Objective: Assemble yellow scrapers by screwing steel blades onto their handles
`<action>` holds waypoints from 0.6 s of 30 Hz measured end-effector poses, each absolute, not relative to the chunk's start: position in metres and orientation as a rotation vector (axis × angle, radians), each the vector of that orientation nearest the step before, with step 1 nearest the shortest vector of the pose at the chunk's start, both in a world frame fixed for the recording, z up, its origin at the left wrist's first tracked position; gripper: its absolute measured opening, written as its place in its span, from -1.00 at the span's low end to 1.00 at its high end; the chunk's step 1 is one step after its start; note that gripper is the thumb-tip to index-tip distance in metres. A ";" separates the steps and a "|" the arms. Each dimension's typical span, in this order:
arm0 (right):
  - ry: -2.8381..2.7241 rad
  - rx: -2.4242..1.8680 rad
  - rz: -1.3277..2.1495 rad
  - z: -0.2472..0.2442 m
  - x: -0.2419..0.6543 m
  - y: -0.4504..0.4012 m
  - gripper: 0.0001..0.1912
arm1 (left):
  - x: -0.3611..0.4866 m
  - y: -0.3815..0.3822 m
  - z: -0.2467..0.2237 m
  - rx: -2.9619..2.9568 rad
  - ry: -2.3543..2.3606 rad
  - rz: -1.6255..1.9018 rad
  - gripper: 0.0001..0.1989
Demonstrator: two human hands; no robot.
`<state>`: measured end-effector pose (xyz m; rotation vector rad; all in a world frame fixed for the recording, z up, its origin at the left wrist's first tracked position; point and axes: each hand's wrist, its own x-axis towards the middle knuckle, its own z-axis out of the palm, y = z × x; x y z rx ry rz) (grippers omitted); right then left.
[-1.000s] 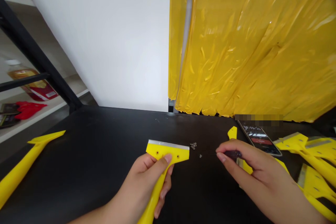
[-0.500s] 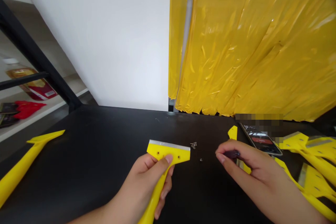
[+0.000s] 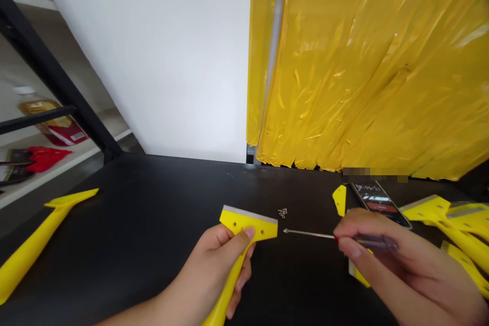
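At the far left, a yellow scraper (image 3: 34,244) is laid on the black table (image 3: 153,224). A second scraper (image 3: 247,220) is gripped by the left hand (image 3: 214,265), its fingers closed around the handle, thumb pressed on the head, two holes exposed. Beside it are loose screws (image 3: 282,213). A screwdriver (image 3: 311,234) is pinched in the closed fingers of the right hand (image 3: 385,260); a small screw (image 3: 286,231) is apparently caught at its tip, so holder and screw are probably brought together near the head. Farther right, a phone (image 3: 378,207) is seen.
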<state>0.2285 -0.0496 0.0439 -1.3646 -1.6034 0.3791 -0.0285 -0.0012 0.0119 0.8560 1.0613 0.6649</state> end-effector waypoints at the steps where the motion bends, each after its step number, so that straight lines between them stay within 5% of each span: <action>1: -1.589 -1.304 0.383 0.045 0.226 -0.051 -0.96 | -0.028 -0.002 0.011 0.854 1.056 0.661 -0.57; 7: -1.900 -0.922 0.395 0.049 0.223 -0.048 -0.61 | -0.026 -0.005 0.006 0.843 0.985 0.608 -0.59; 18: -1.975 -0.926 0.309 0.049 0.222 -0.045 -0.65 | -0.027 -0.005 0.007 0.869 1.003 0.572 -0.55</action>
